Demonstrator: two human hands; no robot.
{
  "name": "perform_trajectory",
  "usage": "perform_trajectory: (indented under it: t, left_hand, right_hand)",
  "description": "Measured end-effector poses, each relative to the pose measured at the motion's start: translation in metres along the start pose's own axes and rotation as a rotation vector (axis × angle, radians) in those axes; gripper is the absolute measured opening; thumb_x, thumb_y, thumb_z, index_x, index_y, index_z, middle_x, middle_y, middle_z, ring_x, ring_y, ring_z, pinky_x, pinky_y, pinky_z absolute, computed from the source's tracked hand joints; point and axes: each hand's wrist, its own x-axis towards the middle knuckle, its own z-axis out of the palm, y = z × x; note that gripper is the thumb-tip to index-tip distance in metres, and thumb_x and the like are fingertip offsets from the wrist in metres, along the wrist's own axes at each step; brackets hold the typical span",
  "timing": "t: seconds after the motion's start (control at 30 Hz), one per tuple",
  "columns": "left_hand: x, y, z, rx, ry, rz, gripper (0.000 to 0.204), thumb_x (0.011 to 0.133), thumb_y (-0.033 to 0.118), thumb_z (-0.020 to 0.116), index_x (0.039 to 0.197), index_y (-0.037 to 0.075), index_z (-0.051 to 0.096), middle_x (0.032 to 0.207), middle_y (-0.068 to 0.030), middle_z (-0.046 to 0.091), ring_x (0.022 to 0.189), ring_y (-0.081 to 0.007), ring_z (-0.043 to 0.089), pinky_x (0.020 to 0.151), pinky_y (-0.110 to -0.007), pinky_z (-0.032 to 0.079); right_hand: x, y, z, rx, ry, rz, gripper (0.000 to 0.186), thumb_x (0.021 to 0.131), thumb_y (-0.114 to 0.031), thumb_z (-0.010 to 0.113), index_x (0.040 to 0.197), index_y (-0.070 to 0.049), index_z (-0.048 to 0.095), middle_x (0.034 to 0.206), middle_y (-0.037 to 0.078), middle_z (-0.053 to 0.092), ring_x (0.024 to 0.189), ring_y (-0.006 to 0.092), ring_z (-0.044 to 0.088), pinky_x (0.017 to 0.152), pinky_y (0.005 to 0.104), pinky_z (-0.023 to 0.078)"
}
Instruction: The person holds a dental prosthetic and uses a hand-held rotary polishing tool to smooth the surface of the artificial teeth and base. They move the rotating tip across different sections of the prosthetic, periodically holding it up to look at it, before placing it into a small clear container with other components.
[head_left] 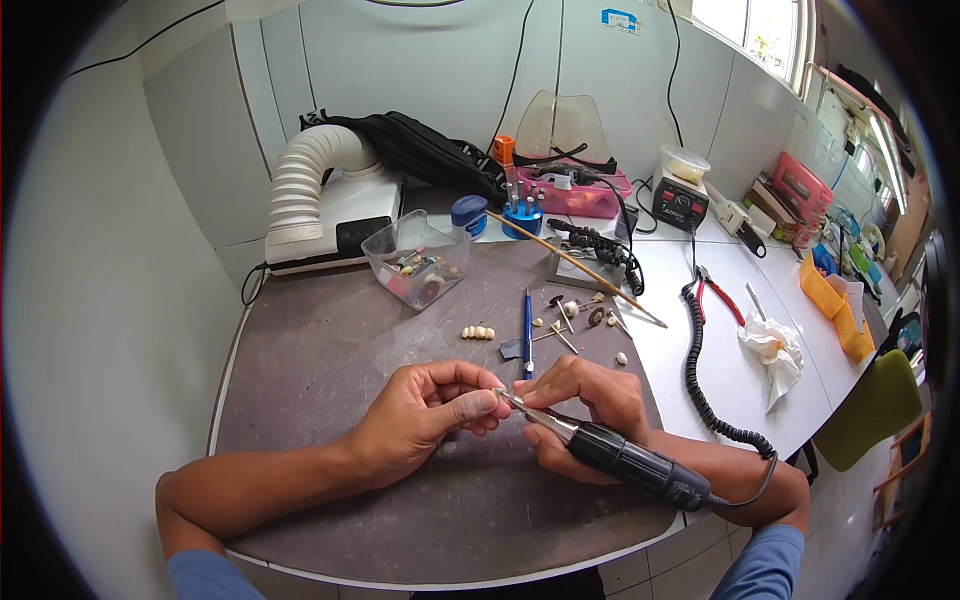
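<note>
Near the middle of the brown work mat, my left hand [425, 412] pinches a tiny object between thumb and fingertips; it is too small and covered to make out. My right hand [605, 398] is wrapped round a black and silver rotary handpiece [640, 466], whose tip meets the left fingertips. Just beyond the hands lies a blue pen-like tool [528, 325]. Left of that sits a cream-coloured row of joined model teeth [478, 332]. Loose grinding burs [566, 316] and single tooth-shaped pieces [622, 358] are scattered on the right.
A black coiled cord [697, 385] runs by my right forearm. Red-handled pliers [722, 298] and crumpled tissue [776, 352] lie on the white tabletop. Behind the mat stand a clear bin [385, 248], a white hose [300, 180], a blue bur stand [523, 214] and a control box [680, 203].
</note>
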Motion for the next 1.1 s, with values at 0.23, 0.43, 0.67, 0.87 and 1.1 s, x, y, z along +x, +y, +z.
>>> perform_trajectory:
  t: [0.23, 0.43, 0.67, 0.87, 1.1]
  left_hand:
    - [0.000, 0.000, 0.000, 0.006, 0.001, -0.002, 0.018, 0.094, 0.011, 0.066, 0.108, 0.001, 0.063, 0.097, -0.0071, 0.069, 0.089, -0.0114, 0.065, 0.079, -0.025, 0.052]
    - [0.000, -0.001, -0.001, -0.003, -0.002, 0.000, 0.018, 0.094, 0.011, 0.066, 0.108, 0.001, 0.063, 0.097, -0.0069, 0.069, 0.089, -0.0114, 0.065, 0.079, -0.025, 0.052]
    - [0.000, -0.001, -0.001, 0.002, -0.001, -0.001, 0.018, 0.095, 0.011, 0.066, 0.109, 0.001, 0.063, 0.097, -0.0073, 0.069, 0.089, -0.0118, 0.065, 0.080, -0.026, 0.052]
    - [0.000, -0.001, -0.001, -0.011, 0.017, 0.002, 0.018, 0.093, 0.010, 0.067, 0.108, 0.001, 0.062, 0.097, -0.0081, 0.069, 0.089, -0.0129, 0.065, 0.080, -0.026, 0.052]
    - [0.001, -0.005, -0.003, -0.011, -0.001, 0.066, 0.020, 0.092, 0.011, 0.070, 0.108, 0.002, 0.064, 0.100, -0.0081, 0.071, 0.090, -0.0117, 0.066, 0.081, -0.025, 0.053]
  right_hand:
    - [-0.001, 0.002, 0.001, 0.006, -0.002, -0.012, 0.028, 0.073, -0.004, 0.077, 0.095, 0.003, 0.062, 0.088, 0.016, 0.068, 0.083, 0.0288, 0.072, 0.074, 0.0343, 0.058]
    - [0.001, -0.001, 0.001, 0.004, -0.016, -0.019, 0.028, 0.072, -0.004, 0.077, 0.095, 0.003, 0.061, 0.089, 0.017, 0.068, 0.083, 0.0290, 0.072, 0.074, 0.0343, 0.058]
    - [-0.001, 0.001, 0.001, -0.013, 0.003, -0.009, 0.028, 0.072, -0.004, 0.077, 0.095, 0.003, 0.062, 0.088, 0.016, 0.068, 0.084, 0.0289, 0.072, 0.074, 0.0342, 0.058]
    - [-0.001, 0.002, 0.002, -0.036, 0.028, 0.004, 0.027, 0.072, -0.003, 0.076, 0.094, 0.003, 0.062, 0.088, 0.015, 0.068, 0.084, 0.0275, 0.072, 0.074, 0.0335, 0.058]
    - [0.005, -0.011, 0.005, 0.307, 0.174, 0.438, 0.024, 0.089, -0.013, 0.071, 0.106, 0.000, 0.059, 0.086, 0.008, 0.067, 0.081, 0.0138, 0.069, 0.069, 0.0271, 0.057]
